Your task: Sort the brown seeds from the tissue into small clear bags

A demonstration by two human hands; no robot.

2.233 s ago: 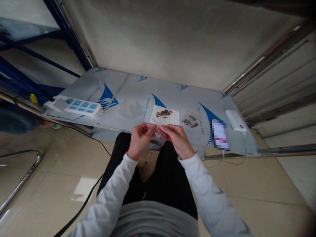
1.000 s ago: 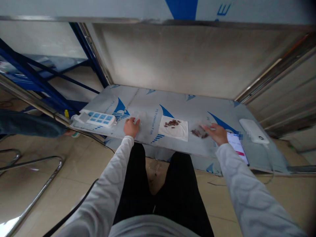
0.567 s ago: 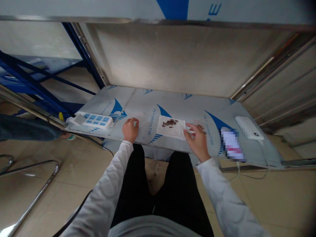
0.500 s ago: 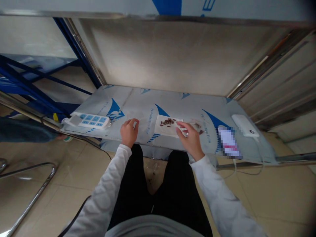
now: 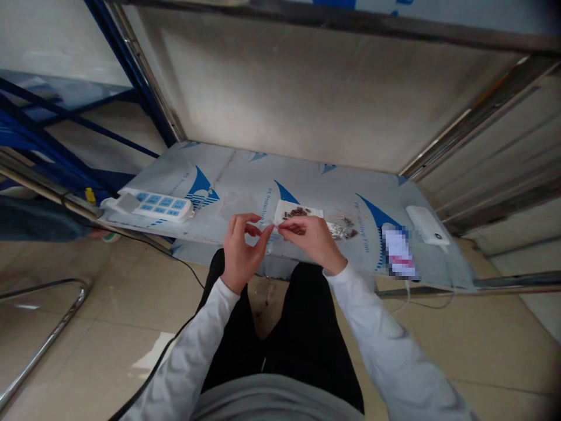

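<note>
My left hand [image 5: 243, 248] and my right hand [image 5: 312, 238] meet at their fingertips above the front part of the shelf. Both have bent, pinching fingers; whatever lies between the tips is too small to make out. Just behind my right hand is a white sheet [image 5: 316, 209] with a pile of small dark brown pieces [image 5: 294, 211] on it, partly covered by the fingers. To the right of that hand lie a crumpled, shiny clear wrapper [image 5: 336, 230] and a few more brown bits [image 5: 349, 222].
A white power strip [image 5: 160, 206] with blue sockets lies on the left of the film-covered shelf [image 5: 245, 169]. At the right are a blurred phone [image 5: 398, 251] and a white power bank [image 5: 427, 225] with cables. Another person's sleeve [image 5: 39, 217] shows at far left.
My right hand has moved left from beside the white sheet, and my left hand has moved right, so their fingertips now meet. The shiny wrapper is now uncovered.
</note>
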